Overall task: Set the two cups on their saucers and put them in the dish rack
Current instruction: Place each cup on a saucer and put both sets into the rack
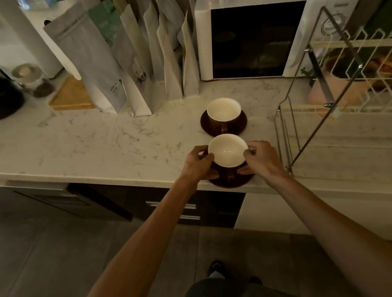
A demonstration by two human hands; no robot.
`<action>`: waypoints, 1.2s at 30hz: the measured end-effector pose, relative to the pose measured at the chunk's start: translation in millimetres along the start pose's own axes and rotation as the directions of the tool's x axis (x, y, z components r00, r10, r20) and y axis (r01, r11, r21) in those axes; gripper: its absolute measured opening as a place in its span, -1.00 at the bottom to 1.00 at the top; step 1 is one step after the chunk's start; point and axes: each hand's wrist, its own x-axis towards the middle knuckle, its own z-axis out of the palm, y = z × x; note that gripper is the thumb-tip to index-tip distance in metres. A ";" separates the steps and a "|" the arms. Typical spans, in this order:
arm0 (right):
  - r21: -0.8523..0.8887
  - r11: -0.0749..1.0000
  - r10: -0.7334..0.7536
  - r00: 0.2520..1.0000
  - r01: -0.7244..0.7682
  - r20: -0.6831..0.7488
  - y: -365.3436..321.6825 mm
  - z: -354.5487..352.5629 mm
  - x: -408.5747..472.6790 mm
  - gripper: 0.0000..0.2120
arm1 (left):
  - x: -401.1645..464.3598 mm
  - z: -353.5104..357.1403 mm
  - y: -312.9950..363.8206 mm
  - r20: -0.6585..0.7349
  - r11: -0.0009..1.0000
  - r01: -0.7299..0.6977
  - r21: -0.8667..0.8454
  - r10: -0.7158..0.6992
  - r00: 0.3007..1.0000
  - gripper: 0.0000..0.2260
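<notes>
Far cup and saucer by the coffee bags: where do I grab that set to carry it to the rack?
Grip the far saucer by its rim, one hand per side, from left and right, thumbs steadying the far cup. The cup only rests on the saucer, and the wide flat rim projects beyond it. Its handle points toward you, leaving the sides clear. Both hands, left hand and right hand, hold the near cup likewise.

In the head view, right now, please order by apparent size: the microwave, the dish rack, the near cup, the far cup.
1. Dish rack and microwave: both large; the rack is cut off by the frame, so unsure.
2. Near cup and far cup: alike; the near one looks slightly bigger, perhaps from closeness.
</notes>
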 end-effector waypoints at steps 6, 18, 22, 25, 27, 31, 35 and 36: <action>-0.024 0.999 -0.028 1.000 0.028 0.009 4.3 -1.9 -3.1 -0.67 | -0.9 0.1 -4.5 0.001 1.000 -0.013 0.006 0.013 1.000 -0.66; -0.053 0.997 -0.058 0.998 0.060 0.026 12.1 -1.2 -1.4 -0.69 | -4.6 0.6 -10.5 0.007 1.000 -0.023 0.007 0.023 1.000 -0.65; -0.055 0.997 -0.061 0.998 0.063 0.033 11.0 -2.5 -0.7 -0.69 | -5.0 1.1 -9.8 0.003 0.999 -0.016 0.029 0.016 1.000 -0.64; -0.052 0.998 -0.044 0.998 0.047 0.054 10.5 -4.5 -1.8 -0.67 | -5.3 -0.2 -10.0 0.014 0.996 -0.035 0.083 0.034 0.999 -0.62; -0.068 0.996 -0.055 0.997 0.058 0.051 9.8 -6.1 -4.2 -0.66 | -4.7 -1.5 -10.8 -0.004 0.987 -0.071 0.147 0.072 0.997 -0.61; -0.250 0.960 -0.145 0.987 0.125 -0.063 11.1 -9.6 -2.4 -0.61 | -0.4 -7.7 -13.0 -0.105 0.952 -0.137 0.275 0.171 0.980 -0.54; -0.173 0.983 -0.065 0.998 0.063 -0.006 14.6 -8.5 4.5 -0.51 | 3.3 -10.5 -10.8 -0.107 0.971 -0.101 0.218 0.127 0.986 -0.52; -0.134 0.990 -0.038 0.999 0.040 0.016 15.2 -8.4 5.4 -0.49 | 3.2 -9.8 -9.6 -0.088 0.982 -0.080 0.173 0.096 0.991 -0.53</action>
